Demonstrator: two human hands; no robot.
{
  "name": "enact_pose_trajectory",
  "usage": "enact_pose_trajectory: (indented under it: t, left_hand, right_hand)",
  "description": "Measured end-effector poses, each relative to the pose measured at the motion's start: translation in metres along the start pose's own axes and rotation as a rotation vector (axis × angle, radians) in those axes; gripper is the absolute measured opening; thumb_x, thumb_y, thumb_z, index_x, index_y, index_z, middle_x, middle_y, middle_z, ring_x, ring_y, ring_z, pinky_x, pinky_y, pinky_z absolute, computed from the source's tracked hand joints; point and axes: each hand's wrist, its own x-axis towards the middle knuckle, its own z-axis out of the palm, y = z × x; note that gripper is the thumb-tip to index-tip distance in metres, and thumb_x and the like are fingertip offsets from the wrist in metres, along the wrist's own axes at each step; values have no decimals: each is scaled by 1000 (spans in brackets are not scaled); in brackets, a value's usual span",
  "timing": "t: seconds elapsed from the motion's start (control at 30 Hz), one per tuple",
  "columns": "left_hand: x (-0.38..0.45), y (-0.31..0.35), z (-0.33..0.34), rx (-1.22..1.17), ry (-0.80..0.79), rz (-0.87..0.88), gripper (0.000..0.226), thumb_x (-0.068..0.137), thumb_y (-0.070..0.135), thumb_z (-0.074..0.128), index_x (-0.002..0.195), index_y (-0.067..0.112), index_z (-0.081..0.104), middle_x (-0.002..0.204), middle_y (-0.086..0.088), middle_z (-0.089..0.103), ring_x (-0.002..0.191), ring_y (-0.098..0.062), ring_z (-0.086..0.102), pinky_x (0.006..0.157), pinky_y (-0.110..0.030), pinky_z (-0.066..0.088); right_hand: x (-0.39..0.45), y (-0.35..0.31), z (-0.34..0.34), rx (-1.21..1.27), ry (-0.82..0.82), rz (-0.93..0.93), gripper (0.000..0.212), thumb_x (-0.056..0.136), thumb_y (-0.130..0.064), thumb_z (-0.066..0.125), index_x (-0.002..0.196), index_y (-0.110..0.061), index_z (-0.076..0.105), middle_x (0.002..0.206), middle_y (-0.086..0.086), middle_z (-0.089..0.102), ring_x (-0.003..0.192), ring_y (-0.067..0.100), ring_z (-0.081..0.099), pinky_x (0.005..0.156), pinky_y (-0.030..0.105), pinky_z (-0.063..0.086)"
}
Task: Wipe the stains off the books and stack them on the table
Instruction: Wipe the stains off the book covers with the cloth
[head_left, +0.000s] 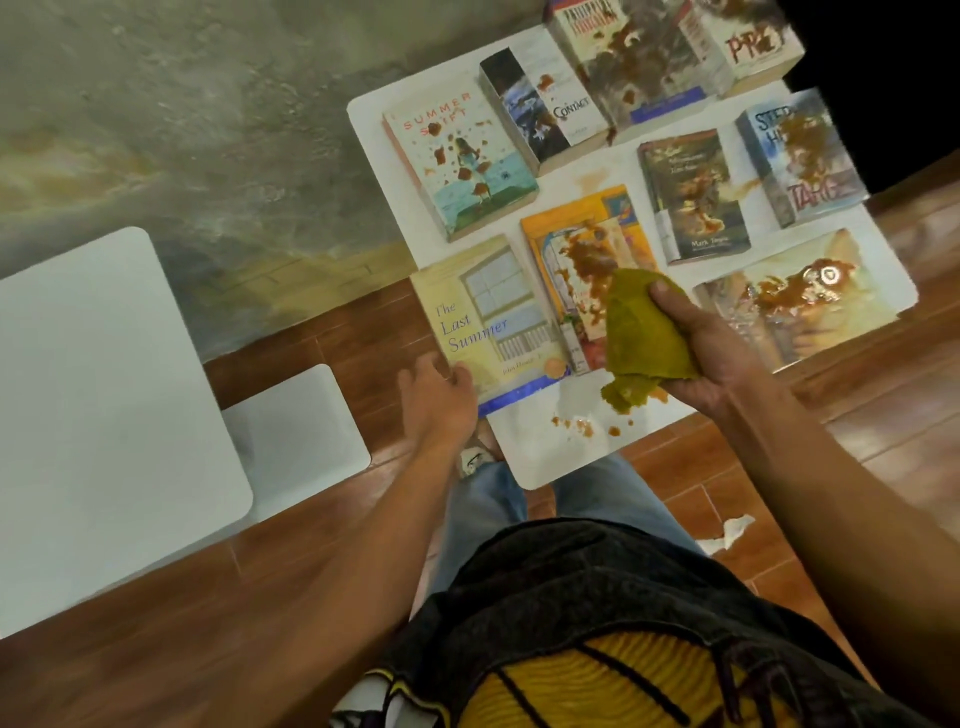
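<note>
Several paperback books lie flat on a white table (561, 457), most splashed with brown stains. My left hand (436, 395) grips the near left corner of a pale yellow book titled "The Last Summer" (493, 317), whose cover looks clean. My right hand (706, 358) holds a bunched green cloth (644, 332) just above the near right part of an orange-framed book (582, 260) with heavy brown stains. Further back lie "Summer Shift" (462, 166) and "Contact" (545, 114), both spotted.
Brown drips (582, 423) mark the table's near edge. A second white table (104, 405) and a white stool (301, 421) stand to the left. A crumpled tissue (732, 530) lies on the red tiled floor. My legs are under the table's front.
</note>
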Motion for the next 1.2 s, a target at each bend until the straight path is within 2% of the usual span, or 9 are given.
enact_pose_trajectory:
  t: [0.2,0.37,0.47,0.6,0.7,0.8,0.97,1.1,1.2]
  left_hand:
    - [-11,24,13,263,74,200,48,99,38,58,142,20,47,141,-7,37,130,-25,39,107,-41,40]
    - [-22,47,43,391,35,287,54,99,47,54,145,23,42,151,-7,29,143,-27,24,112,-45,27]
    - [-26,56,65,401,28,237,66,94,53,58,148,23,36,155,-11,21,148,-31,13,114,-50,21]
    - [-29,64,87,411,35,116,91,87,63,62,155,23,18,164,-12,3,151,-38,-6,117,-58,15]
    - [-32,69,102,391,-1,23,110,81,74,60,159,23,1,166,-10,-16,150,-40,-23,118,-64,-1]
    - [-32,81,114,396,-5,-39,120,79,80,56,158,23,-14,163,-10,-30,146,-42,-32,114,-67,-10]
    - [-33,85,125,450,19,-71,123,79,82,52,157,21,-21,161,-13,-33,145,-45,-31,113,-72,-8]
    - [-36,83,127,471,8,-60,123,80,80,55,157,19,-20,161,-15,-31,145,-48,-29,112,-73,-6]
    - [-34,84,125,486,12,-57,124,79,80,55,157,18,-18,162,-15,-29,145,-49,-26,112,-73,-2]
  right_hand:
    - [-6,-14,-24,-123,52,-25,25,97,-17,56,121,-9,59,107,17,72,90,30,73,68,42,62]
    - [-3,-32,-57,-363,164,-166,38,90,-7,68,127,-9,58,119,22,67,105,39,68,79,49,59]
    - [-4,-45,-69,-555,155,-200,26,88,-8,72,110,-19,64,111,15,71,102,34,70,86,52,58]
    - [-2,-58,-71,-785,125,-204,13,93,-3,66,93,-16,68,79,1,75,75,19,74,65,35,61]
    - [3,-68,-71,-990,125,-247,5,89,-11,74,89,-16,72,82,4,75,71,17,73,67,35,62]
    - [11,-81,-68,-1194,82,-257,11,80,-24,84,82,-19,73,76,3,75,67,16,73,58,32,61]
    - [27,-89,-63,-1517,47,-313,24,78,-25,85,71,-24,63,72,0,69,64,18,69,52,34,60]
    - [48,-86,-61,-1647,23,-318,30,76,-32,86,90,-14,68,88,6,68,75,19,66,67,36,60]
    - [59,-79,-55,-1705,-30,-334,30,78,-32,84,95,-10,71,89,5,68,72,16,63,67,29,56]
